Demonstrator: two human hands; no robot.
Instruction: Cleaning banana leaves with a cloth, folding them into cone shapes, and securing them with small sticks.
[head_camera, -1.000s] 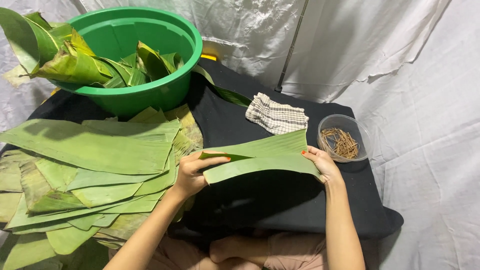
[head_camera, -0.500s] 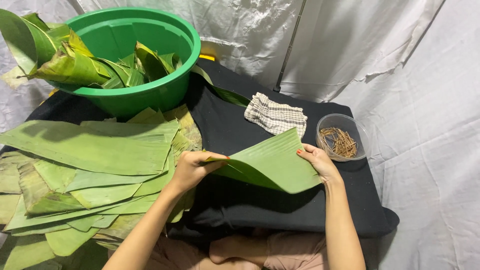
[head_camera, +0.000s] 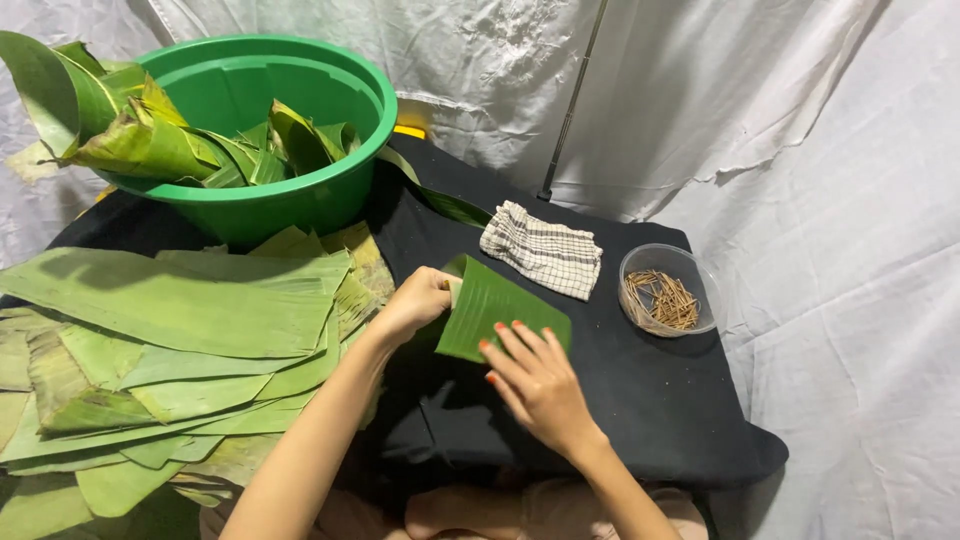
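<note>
A folded green banana leaf piece (head_camera: 497, 305) lies on the black cloth-covered table (head_camera: 650, 400) in front of me. My left hand (head_camera: 420, 300) pinches its upper left edge between thumb and fingers. My right hand (head_camera: 535, 380) rests flat on the leaf's lower right part, fingers spread and pressing it down. The leaf is doubled over into a small slanted rectangle.
A stack of flat banana leaves (head_camera: 170, 340) covers the table's left side. A green plastic basin (head_camera: 300, 195) with rolled leaves stands at the back left. A checked cloth (head_camera: 545, 250) and a clear bowl of small sticks (head_camera: 665, 295) sit at the right. White sheeting hangs behind.
The long leaf strip held spread between both hands has been folded over into a small piece. My right hand moved left and down onto it; my left hand shifted right.
</note>
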